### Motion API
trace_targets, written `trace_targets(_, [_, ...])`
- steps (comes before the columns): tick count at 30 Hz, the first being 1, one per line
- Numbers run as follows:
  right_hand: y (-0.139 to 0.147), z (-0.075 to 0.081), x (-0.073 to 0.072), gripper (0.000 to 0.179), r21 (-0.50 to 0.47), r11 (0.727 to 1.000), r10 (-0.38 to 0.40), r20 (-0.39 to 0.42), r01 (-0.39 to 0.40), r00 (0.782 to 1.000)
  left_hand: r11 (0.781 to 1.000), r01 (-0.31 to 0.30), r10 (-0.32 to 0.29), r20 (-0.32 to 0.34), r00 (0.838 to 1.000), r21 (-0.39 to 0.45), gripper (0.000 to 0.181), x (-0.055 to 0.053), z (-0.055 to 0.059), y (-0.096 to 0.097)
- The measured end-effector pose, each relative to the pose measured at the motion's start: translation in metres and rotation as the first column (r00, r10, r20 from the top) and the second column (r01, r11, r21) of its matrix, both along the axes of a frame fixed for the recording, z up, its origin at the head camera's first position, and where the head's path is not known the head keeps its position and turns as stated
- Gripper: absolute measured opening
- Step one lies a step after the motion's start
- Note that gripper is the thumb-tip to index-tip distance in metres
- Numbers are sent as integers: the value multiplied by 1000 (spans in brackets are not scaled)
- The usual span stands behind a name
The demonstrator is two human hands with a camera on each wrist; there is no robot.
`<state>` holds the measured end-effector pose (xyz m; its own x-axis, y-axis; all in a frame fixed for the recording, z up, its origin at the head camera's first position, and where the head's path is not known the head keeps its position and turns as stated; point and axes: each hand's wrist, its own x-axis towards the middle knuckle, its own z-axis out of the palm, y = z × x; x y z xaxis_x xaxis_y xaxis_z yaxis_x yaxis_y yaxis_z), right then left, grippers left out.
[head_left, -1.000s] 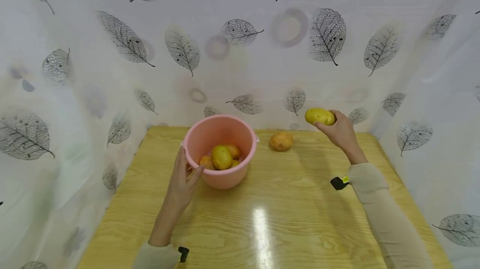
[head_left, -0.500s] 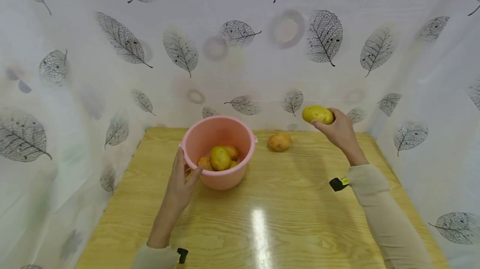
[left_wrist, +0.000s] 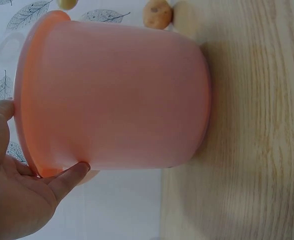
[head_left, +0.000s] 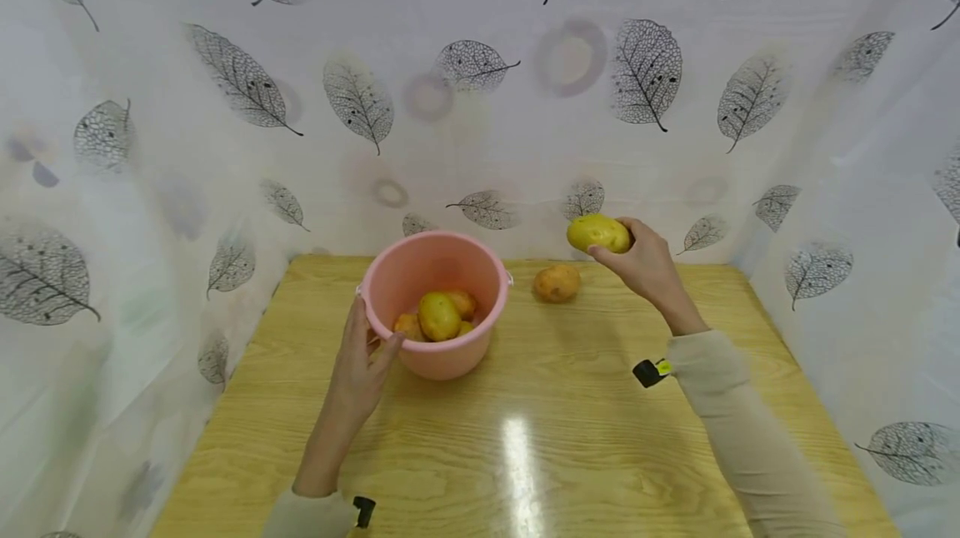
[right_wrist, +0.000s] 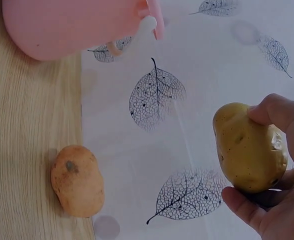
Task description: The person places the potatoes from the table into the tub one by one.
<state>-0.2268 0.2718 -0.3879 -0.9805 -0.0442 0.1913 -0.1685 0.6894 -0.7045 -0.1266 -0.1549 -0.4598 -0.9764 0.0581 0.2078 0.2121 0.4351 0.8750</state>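
Observation:
A pink bucket [head_left: 450, 363] stands upright on the table, with several potatoes [head_left: 439, 316] inside. My left hand [head_left: 358, 367] grips its rim at the left, thumb over the near edge; the left wrist view shows fingers against the outer wall. Up above the table, right of the bucket, my right hand [head_left: 651, 267] holds a yellow potato [head_left: 597, 233] between thumb and fingers. The right wrist view shows this potato [right_wrist: 249, 147] closely, with dark specks on its skin. Below and left of it, a browner potato [head_left: 557, 282] lies on the wood.
The wooden table [head_left: 585, 438] meets a white curtain [head_left: 465, 138] printed with leaves at the back and both sides. A white handle [right_wrist: 142, 30] hangs at the bucket's side in the right wrist view.
My right hand has carried the yellow potato leftward, over the potato on the table. My left hand stays on the bucket rim, and the bucket has not moved on the table.

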Motion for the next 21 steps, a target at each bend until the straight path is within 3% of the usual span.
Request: trace_targets(21, [-89,4,1,62,-77,983,163,-26,-165,986,1000,2,-2,-1,1000,1,87,0,2,1])
